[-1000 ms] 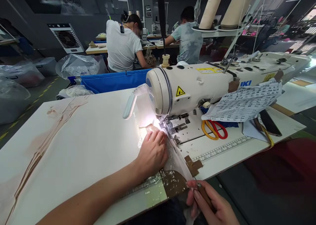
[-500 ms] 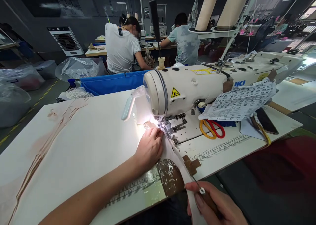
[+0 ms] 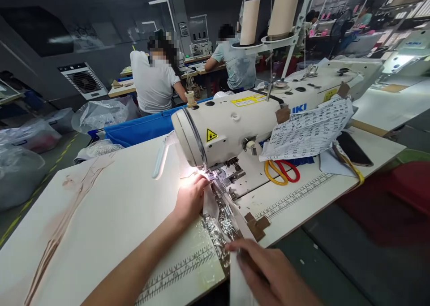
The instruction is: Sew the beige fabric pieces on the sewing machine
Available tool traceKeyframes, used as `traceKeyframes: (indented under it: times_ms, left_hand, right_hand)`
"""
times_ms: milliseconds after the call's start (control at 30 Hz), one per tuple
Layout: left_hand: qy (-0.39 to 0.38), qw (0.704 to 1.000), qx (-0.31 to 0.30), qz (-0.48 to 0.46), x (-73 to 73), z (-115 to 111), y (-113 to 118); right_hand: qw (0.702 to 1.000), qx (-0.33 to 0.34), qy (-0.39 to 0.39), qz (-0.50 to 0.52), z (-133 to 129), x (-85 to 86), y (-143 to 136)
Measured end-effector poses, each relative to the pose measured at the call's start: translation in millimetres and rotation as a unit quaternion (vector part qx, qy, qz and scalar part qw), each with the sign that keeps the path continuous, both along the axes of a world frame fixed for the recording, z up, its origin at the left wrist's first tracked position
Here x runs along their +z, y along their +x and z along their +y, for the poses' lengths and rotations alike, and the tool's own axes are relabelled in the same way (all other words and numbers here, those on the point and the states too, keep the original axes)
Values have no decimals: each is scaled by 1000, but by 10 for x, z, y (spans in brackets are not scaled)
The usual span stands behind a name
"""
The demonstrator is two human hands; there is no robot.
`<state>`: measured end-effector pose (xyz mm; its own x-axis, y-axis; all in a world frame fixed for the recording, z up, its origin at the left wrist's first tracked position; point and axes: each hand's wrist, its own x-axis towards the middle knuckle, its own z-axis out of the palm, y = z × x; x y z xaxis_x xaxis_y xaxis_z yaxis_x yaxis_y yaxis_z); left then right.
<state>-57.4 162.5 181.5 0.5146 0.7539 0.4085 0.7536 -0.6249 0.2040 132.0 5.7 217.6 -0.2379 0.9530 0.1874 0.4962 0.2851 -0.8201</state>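
My left hand [image 3: 191, 196] lies beside the needle area of the white sewing machine [image 3: 231, 127], fingers closed and pressed on white fabric under the lamp's glow. From there a white fabric strip [image 3: 239, 281] runs toward me. Near the table's front edge my right hand [image 3: 268, 268], blurred, has its fingers closed on that strip. An awl-like tool with a brown handle showed in this hand earlier; now it is mostly hidden. Clear shiny tape [image 3: 215, 232] covers the table between my hands.
Yellow-and-red-handled scissors [image 3: 281, 171] lie right of the needle, below a handwritten sheet [image 3: 305, 131]. A phone [image 3: 354, 149] and a tape measure [image 3: 349, 165] are farther right. Pinkish fabric strips [image 3: 63, 221] lie at left. Thread cones [image 3: 249, 21] stand above; two people sit beyond.
The view has shifted, so the machine appears farther left. My right hand has changed its angle, and the awl-like tool's metal shaft no longer shows clearly. My left hand stays by the needle.
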Motion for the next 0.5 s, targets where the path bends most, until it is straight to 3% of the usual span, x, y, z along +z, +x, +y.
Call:
traceKeyframes:
  times_ms: [133, 333, 500]
  left_hand:
    - [-63, 990, -30, -123, 1, 57, -29]
    - [-139, 976, -19, -168, 55, 78, 3]
    - [-181, 963, -22, -200, 81, 89, 4]
  right_hand:
    - [994, -59, 12, -94, 244, -209, 61]
    - [962, -132, 168, -172, 564, -313, -83]
    - [952, -140, 196, -186, 726, -367, -170]
